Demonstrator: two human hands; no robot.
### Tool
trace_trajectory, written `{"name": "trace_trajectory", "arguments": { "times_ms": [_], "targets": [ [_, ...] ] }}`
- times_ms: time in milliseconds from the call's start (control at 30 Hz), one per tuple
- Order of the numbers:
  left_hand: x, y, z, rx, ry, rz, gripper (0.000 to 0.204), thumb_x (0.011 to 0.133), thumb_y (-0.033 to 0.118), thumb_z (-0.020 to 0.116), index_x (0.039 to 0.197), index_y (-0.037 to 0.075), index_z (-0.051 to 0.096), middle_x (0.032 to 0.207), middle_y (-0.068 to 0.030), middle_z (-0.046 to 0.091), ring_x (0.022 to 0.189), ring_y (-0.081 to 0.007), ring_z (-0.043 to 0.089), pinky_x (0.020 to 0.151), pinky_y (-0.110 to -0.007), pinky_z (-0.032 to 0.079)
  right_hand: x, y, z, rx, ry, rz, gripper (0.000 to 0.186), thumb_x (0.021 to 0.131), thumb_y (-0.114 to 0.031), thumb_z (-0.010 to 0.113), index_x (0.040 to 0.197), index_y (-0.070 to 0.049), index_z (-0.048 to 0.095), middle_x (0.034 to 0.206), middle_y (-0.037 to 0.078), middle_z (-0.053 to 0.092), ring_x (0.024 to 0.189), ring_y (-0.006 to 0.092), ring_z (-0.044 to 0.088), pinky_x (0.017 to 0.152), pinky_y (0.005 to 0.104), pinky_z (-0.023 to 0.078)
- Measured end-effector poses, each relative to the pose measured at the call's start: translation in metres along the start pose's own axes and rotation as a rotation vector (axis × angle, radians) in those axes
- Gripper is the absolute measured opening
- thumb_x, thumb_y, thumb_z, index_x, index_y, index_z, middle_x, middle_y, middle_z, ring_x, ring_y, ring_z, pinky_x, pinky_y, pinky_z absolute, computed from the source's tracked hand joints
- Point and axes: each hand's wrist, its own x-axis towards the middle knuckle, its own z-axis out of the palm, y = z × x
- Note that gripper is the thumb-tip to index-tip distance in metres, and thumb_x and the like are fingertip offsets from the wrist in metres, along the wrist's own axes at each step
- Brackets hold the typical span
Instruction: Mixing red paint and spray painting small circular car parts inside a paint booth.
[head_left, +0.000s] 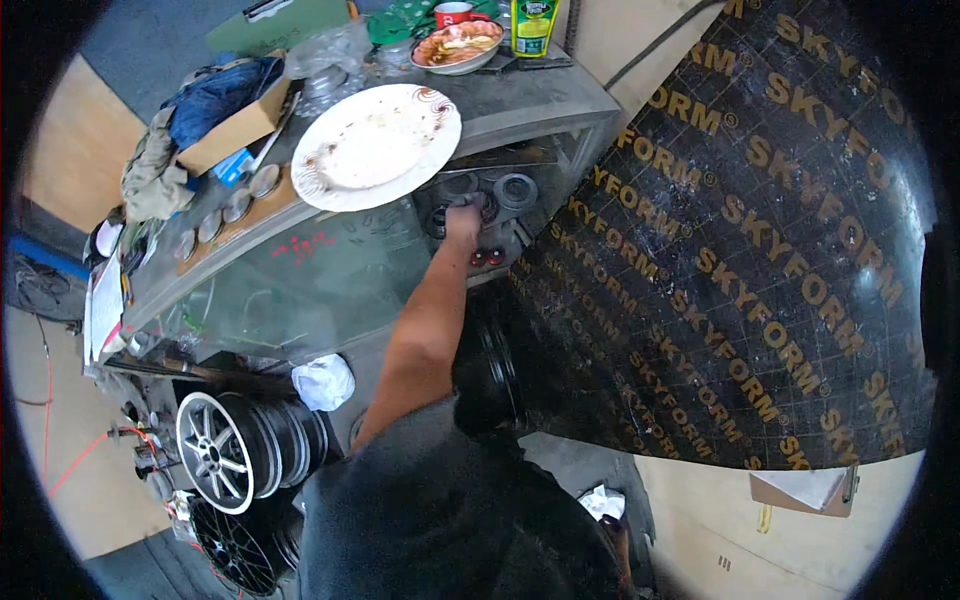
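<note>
My left hand (462, 222) reaches into the open part of a glass-fronted cabinet (230, 300), its fingers curled among dark round metal parts (515, 192); what they grip is hidden. Red round pieces (487, 257) sit just below that hand. My right hand (612, 530) shows only as a small dark, blurred bit at the lower right beside my body, near a crumpled white cloth or paper (600, 500); its fingers are unclear.
An oval white plate (370, 150), a bowl (455, 45) and a cardboard box (230, 135) with clothing sit on the cabinet top. Wheel rims (215, 450) stand at lower left. A large dark printed panel (720, 230) fills the right, beside the cabinet.
</note>
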Motion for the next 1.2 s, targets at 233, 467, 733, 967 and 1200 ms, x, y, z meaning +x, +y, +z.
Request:
{"name": "trace_trajectory", "arguments": {
  "times_ms": [233,467,733,967,1200],
  "targets": [
    [0.075,-0.002,0.023,-0.235,0.29,-0.271,0.025,0.088,0.026,0.068,0.09,0.0,0.068,0.077,-0.0054,0.067,0.062,-0.0257,0.059,0.065,-0.039,0.051,-0.014,-0.017,0.017,-0.157,-0.13,0.004,0.036,0.094,-0.022,0.056,0.124,-0.002,0.057,0.109,0.014,0.066,0.094,0.0237,0.063,0.08,0.036,0.05],
    [0.088,-0.002,0.022,-0.096,0.364,0.128,0.013,0.088,0.01,0.063,0.096,0.0,0.067,0.083,-0.006,0.065,0.066,-0.0194,0.06,0.056,-0.035,0.05,-0.004,0.054,0.001,-0.006,-0.142,0.059,0.042,0.097,-0.032,0.049,0.125,-0.001,0.056,0.115,0.015,0.063,0.102,0.0275,0.06,0.09,0.0398,0.047],
    [0.043,0.04,0.016,-0.199,0.232,0.063,0.023,0.086,-0.004,0.046,0.098,0.0,0.065,0.086,-0.0085,0.065,0.065,-0.0188,0.061,0.056,-0.033,0.051,0.006,0.042,-0.001,0.127,-0.276,0.121,0.046,0.099,-0.034,0.046,0.13,-0.001,0.052,0.128,0.016,0.056,0.115,0.029,0.054,0.099,0.0417,0.043],
    [0.021,0.056,-0.011,-0.221,0.136,-0.035,0.009,0.089,0.008,0.063,0.094,0.002,0.068,0.078,-0.0065,0.066,0.061,-0.0168,0.06,0.053,-0.032,0.046,0.005,-0.027,0.013,-0.102,-0.177,-0.157,0.033,0.091,-0.016,0.06,0.119,0.002,0.059,0.106,0.013,0.068,0.092,0.0223,0.063,0.081,0.0337,0.049],
    [-0.052,0.021,-0.037,-0.023,-0.053,-0.126,0.01,0.092,0.011,0.063,0.086,0.004,0.066,0.073,-0.0041,0.064,0.058,-0.0117,0.054,0.05,-0.027,0.043,0.026,-0.041,0.005,-0.208,-0.151,-0.124,0.032,0.091,-0.016,0.057,0.119,-0.001,0.061,0.091,0.01,0.07,0.076,0.0175,0.063,0.067,0.0322,0.05]
  ]
}}
